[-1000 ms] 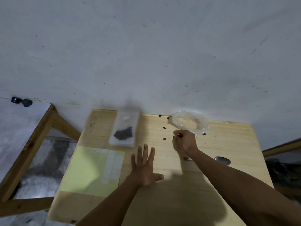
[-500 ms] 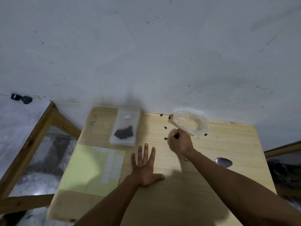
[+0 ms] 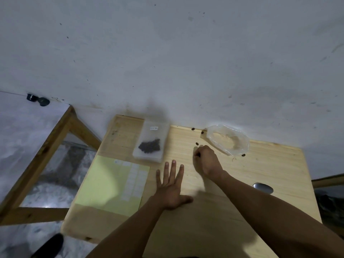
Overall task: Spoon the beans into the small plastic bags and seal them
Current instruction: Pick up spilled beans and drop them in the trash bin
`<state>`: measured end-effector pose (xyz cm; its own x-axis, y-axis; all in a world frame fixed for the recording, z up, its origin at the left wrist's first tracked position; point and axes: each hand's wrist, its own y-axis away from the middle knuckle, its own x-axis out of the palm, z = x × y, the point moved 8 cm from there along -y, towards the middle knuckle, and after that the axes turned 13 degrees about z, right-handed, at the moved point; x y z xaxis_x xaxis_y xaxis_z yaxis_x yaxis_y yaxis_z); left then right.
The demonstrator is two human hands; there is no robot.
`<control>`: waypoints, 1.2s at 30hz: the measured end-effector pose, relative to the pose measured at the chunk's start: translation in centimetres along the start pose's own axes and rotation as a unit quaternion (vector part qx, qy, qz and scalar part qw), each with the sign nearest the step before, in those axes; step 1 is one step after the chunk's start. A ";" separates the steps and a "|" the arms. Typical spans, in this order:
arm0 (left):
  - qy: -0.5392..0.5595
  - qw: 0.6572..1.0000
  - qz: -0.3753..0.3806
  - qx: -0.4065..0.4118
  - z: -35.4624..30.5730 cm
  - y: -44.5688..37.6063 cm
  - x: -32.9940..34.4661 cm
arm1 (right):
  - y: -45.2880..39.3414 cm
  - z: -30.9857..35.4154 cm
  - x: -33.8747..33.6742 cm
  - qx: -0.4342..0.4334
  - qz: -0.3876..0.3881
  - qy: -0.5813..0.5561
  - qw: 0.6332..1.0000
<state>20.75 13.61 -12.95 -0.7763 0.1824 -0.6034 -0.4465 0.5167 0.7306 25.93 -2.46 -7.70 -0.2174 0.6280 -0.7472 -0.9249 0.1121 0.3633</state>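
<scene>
A crumpled clear plastic bag (image 3: 229, 140) lies open at the back of the wooden table (image 3: 270, 164). Left of it stands a clear plastic box (image 3: 152, 133) holding a small heap of dark beans (image 3: 149, 146). Several loose beans (image 3: 196, 144) are scattered on the wood between box and bag, and one more (image 3: 243, 155) lies by the bag's near edge. My right hand (image 3: 206, 161) is curled over the table just left of the bag, its fingertips pinching a dark bean. My left hand (image 3: 170, 185) lies flat on the table, fingers spread.
A pale green sheet (image 3: 104, 183) with rows of white labels lies at the table's left. A metal spoon (image 3: 263, 188) shows beside my right forearm, partly hidden by it. A wall rises right behind the table. A wooden frame (image 3: 42, 151) stands to the left.
My right hand has slid left along the table, away from the bag, onto the loose bean that lay beside it. My left hand has stayed flat in place.
</scene>
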 end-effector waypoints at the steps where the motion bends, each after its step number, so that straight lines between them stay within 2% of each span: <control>1: 0.002 1.000 -0.002 0.002 0.0 0.1 0.0 | -0.1 -0.4 0.2 0.009 0.005 -0.027 1.000; 3: 0.007 1.000 -0.005 0.005 0.0 0.2 0.0 | -0.1 -1.3 0.4 0.049 0.004 -0.131 0.990; 4: 0.011 1.000 -0.005 0.005 0.0 0.3 -0.1 | 0.2 -1.9 0.8 0.086 0.011 -0.223 0.971; 5: 0.017 1.000 -0.007 0.004 0.0 0.4 -0.1 | 0.4 -2.3 1.3 0.116 0.018 -0.333 0.936; 7: 0.028 0.999 -0.018 -0.001 -0.2 0.5 -0.5 | 0.6 -2.8 2.1 0.143 0.052 -0.482 0.863; 10: 0.051 0.995 -0.079 -0.015 -0.5 0.7 -2.7 | 0.1 -1.6 1.7 0.105 0.106 -0.597 0.788; 12: 0.046 0.990 -0.128 -0.023 -0.5 0.5 -4.4 | 0.0 -1.4 1.6 0.126 0.092 -0.680 0.717; 13: 0.042 0.990 -0.133 -0.021 -0.5 0.2 -4.8 | -0.1 -1.6 1.5 0.139 0.076 -0.700 0.696; 15: 0.037 0.992 -0.121 -0.008 -0.4 -0.7 -5.1 | -0.4 -1.8 0.9 0.147 0.058 -0.717 0.679; 16: 0.031 0.993 -0.112 0.000 -0.4 -1.1 -5.0 | -0.6 -1.9 0.7 0.142 0.057 -0.719 0.678; 17: 0.022 0.994 -0.102 0.007 -0.5 -1.5 -4.9 | -0.7 -1.9 0.3 0.143 0.050 -0.700 0.698; 20: -0.007 0.996 -0.085 0.006 -0.6 -2.2 -4.2 | -0.9 -2.7 -1.8 0.132 -0.040 -0.492 0.859; 22: -0.017 0.996 -0.089 0.001 -0.5 -2.3 -4.1 | -1.3 -1.9 -3.1 0.076 -0.096 -0.339 0.933; 23: -0.016 0.996 -0.089 0.001 -0.5 -2.4 -4.0 | -1.6 -1.3 -3.1 0.062 -0.091 -0.276 0.955; 25: -0.014 0.996 -0.083 0.006 -0.4 -2.7 -3.9 | -2.1 -1.1 -2.5 0.070 -0.065 -0.199 0.975; 28: -0.024 0.997 -0.076 0.012 -0.3 -3.0 -3.7 | -2.6 -0.4 -2.4 0.046 -0.068 -0.153 0.985; 31: -0.034 0.997 -0.074 0.007 -0.3 -3.1 -3.6 | -3.0 0.1 -2.3 0.062 -0.035 -0.116 0.991; 34: -0.035 0.997 -0.069 0.007 -0.2 -3.2 -3.5 | -3.3 -0.1 -2.0 0.080 -0.014 -0.127 0.989; 36: -0.034 0.997 -0.069 0.010 -0.2 -3.1 -3.7 | -3.5 -0.9 -1.8 0.102 -0.009 -0.176 0.979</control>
<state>24.87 11.18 -12.90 -0.6761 0.1648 -0.7182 -0.5373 0.5566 0.6336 29.25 -4.63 -8.10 -0.0482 0.8467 -0.5298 -0.8379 0.2544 0.4829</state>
